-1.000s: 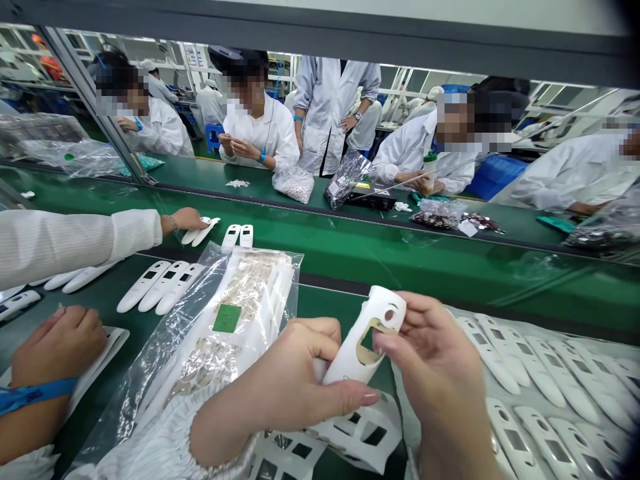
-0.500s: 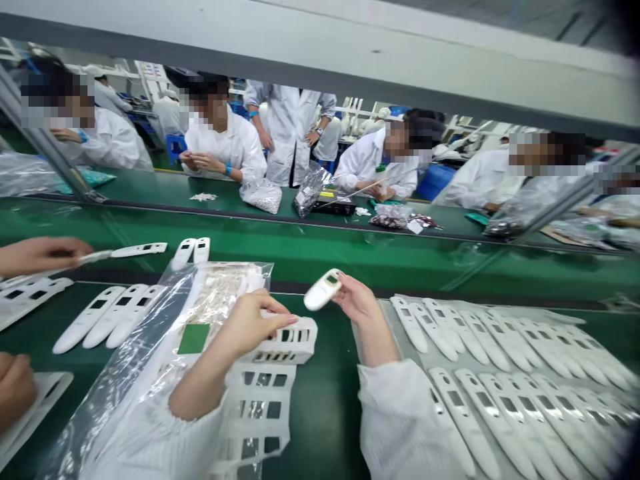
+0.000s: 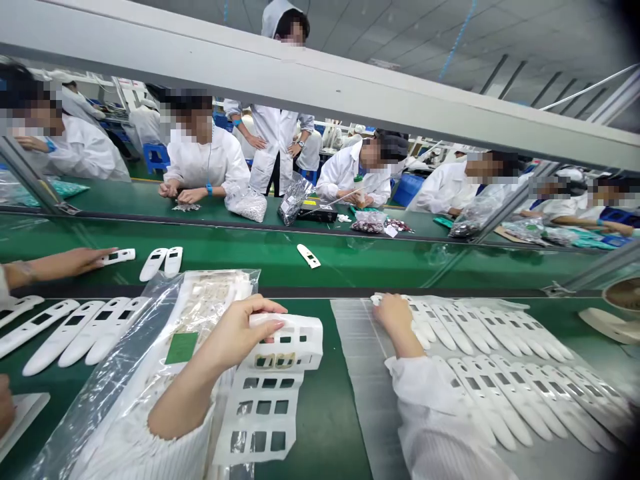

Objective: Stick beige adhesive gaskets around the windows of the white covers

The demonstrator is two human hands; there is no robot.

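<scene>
My left hand (image 3: 240, 333) pinches the upper part of a white sheet with rows of square cut-outs (image 3: 273, 417). The sheet's top is folded over, and a few pale frame-shaped pieces show along the fold. It lies beside and partly over a clear plastic bag (image 3: 120, 360) of similar sheets. At the right, my right hand (image 3: 397, 320) has its fingers curled on the top end of a white plastic shell (image 3: 376, 298) at the left of the upper row; the fingers hide most of it. One separate white shell (image 3: 309, 257) lies on the green belt ahead.
Two rows of white shells (image 3: 505, 387) lie on a translucent sheet (image 3: 350, 360). A green square (image 3: 181, 348) rests on the bag. At the left, a co-worker's hand (image 3: 83, 263) touches a shell near others. A metal rail (image 3: 325, 83) crosses above; several people sit opposite.
My right hand has left the shell it held and moved right to the upper row. A shell now lies on the belt. My left hand still holds the cut-out sheet.
</scene>
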